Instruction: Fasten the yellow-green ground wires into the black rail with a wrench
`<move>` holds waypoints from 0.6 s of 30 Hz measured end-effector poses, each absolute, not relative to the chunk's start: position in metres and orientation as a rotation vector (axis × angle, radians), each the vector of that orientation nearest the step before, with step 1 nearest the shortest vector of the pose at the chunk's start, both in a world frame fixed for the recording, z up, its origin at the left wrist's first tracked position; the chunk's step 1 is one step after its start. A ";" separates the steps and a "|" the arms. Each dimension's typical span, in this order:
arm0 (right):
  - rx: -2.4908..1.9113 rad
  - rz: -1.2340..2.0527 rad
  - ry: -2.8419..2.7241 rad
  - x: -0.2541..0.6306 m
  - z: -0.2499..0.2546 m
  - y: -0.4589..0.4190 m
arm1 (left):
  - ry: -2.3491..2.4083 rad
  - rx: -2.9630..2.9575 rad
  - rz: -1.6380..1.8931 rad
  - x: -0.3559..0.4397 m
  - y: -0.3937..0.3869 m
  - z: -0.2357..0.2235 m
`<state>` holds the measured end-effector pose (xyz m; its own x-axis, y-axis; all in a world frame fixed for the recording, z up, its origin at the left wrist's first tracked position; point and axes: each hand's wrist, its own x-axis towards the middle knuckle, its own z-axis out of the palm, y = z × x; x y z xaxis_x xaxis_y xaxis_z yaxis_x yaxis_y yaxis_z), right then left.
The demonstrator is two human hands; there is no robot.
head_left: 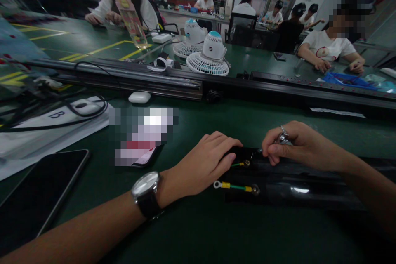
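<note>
The left hand [210, 161] lies over the left end of the far bar [280, 166], thumb and fingers curved and a little parted; whether it grips the bar or only steadies it, I cannot tell. The right hand [297, 144], just to the right, is in a narrow pinch on a small metal piece [260, 151] at that bar's far side, whose exact form is too small to tell. Both bars are black and lie on the right part of the green table [192, 227], the near bar [297, 190] just beside the far one. A short wire [243, 188] runs left from a screw [255, 189] on the near bar, its free ring end past the bar's left end. A second wire [238, 164] meets a screw [247, 163] on the far bar and is partly hidden by the left hand. Left of the hands lie a lit phone [144, 144], a dark phone [46, 194] and a white case [139, 97]. Beyond the long rails [185, 84] stand two white fans [208, 60], with people seated farther back.
</note>
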<state>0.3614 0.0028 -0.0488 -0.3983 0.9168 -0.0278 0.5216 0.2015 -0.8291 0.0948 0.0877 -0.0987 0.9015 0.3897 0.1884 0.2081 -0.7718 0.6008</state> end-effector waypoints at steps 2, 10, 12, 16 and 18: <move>-1.312 1.089 -1.985 0.361 -0.050 0.003 | 0.428 2.469 0.406 0.095 0.088 -0.099; -1.290 1.066 -2.072 0.358 -0.051 0.004 | 0.429 2.471 0.412 0.094 0.089 -0.101; -1.292 1.008 -2.082 0.358 -0.050 0.004 | 0.431 2.471 0.407 0.094 0.089 -0.101; -1.289 0.922 -2.025 0.359 -0.047 0.002 | 0.425 2.473 0.402 0.094 0.088 -0.099; -1.295 0.910 -2.005 0.360 -0.046 0.001 | 0.428 2.475 0.409 0.095 0.088 -0.099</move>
